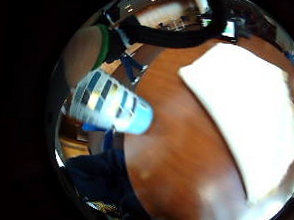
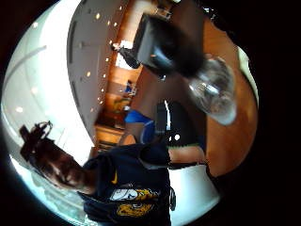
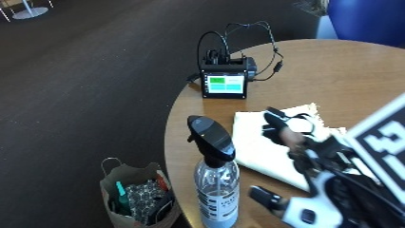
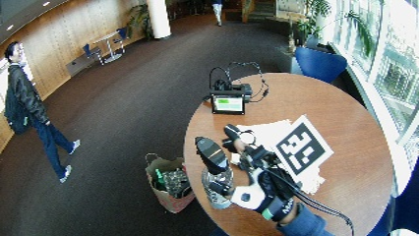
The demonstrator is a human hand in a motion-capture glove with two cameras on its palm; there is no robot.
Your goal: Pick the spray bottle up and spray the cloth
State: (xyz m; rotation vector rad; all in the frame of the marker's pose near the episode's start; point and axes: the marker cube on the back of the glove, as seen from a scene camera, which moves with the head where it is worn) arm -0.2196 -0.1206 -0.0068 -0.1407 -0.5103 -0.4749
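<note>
I see a round wooden desk (image 3: 354,71) standing on dark carpet in a large lobby, with a paper bag (image 3: 136,197) full of odds and ends on the floor just beside its edge. Toward the far side of the desk sits a small black device with a green screen (image 3: 225,78), cables looping above it. The white cloth (image 3: 265,142) lies flat near the middle of the desk. The spray bottle (image 3: 215,187), clear-bodied with a black trigger head, stands upright at the near edge, just beside the cloth and apart from it. My gloved right hand (image 3: 303,156) is raised above the cloth, to the right of the bottle; its fingers (image 3: 275,124) are spread and relaxed, holding nothing, with the thumb reaching toward the bottle's body but not touching it as far as I can tell. From the thumb-side palm view the spray bottle (image 2: 214,92) looms close, and the little-finger-side view looks down on the cloth (image 1: 247,116).
</note>
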